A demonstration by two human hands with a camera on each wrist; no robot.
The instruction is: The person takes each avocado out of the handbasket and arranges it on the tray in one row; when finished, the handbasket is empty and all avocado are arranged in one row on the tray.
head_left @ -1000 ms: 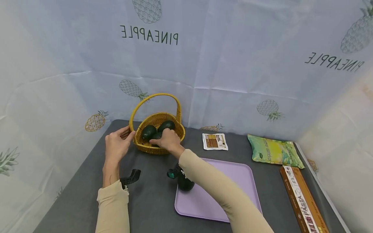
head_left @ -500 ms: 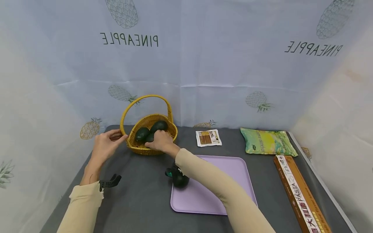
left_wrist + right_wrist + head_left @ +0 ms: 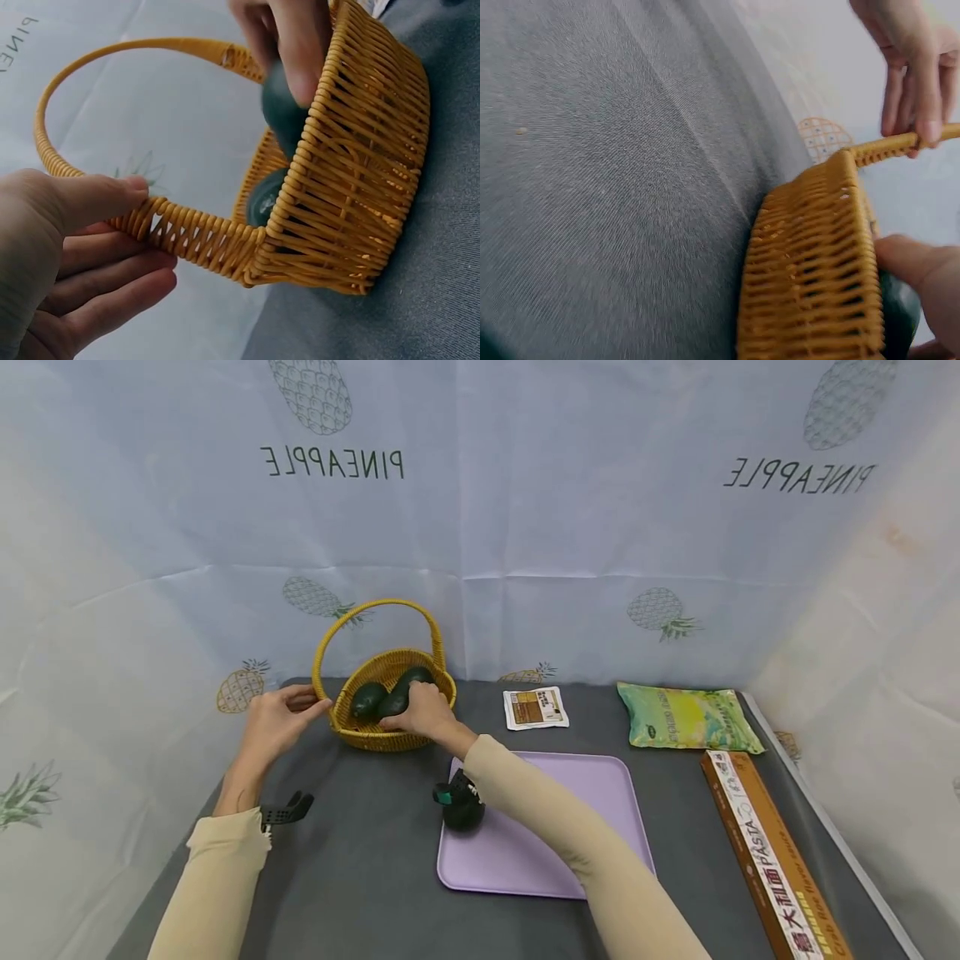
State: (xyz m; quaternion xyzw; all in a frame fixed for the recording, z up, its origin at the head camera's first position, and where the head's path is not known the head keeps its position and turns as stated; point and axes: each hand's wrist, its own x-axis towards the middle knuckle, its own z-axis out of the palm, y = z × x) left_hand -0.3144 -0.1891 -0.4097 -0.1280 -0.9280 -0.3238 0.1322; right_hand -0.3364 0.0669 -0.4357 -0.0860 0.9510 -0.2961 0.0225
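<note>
- Pinching the handle [image 3: 386, 602] of the yellow basket [image 3: 386, 742] near its foot: left hand [image 3: 279, 721], thumb over, fingers under.
- Right hand [image 3: 429, 714] inside near rim, gripping an avocado [image 3: 392, 707]; one avocado [image 3: 368, 701] to its left, another beyond.
- Tabletop [image 3: 375, 860]: left edge just beside left hand; grey surface between left forearm and lilac tray [image 3: 517, 868].
- Tray: nearer than right hand, partly under right forearm.

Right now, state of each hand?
Left hand: closed, pinching the basket handle.
Right hand: closed around a dark green avocado in the basket.
</note>
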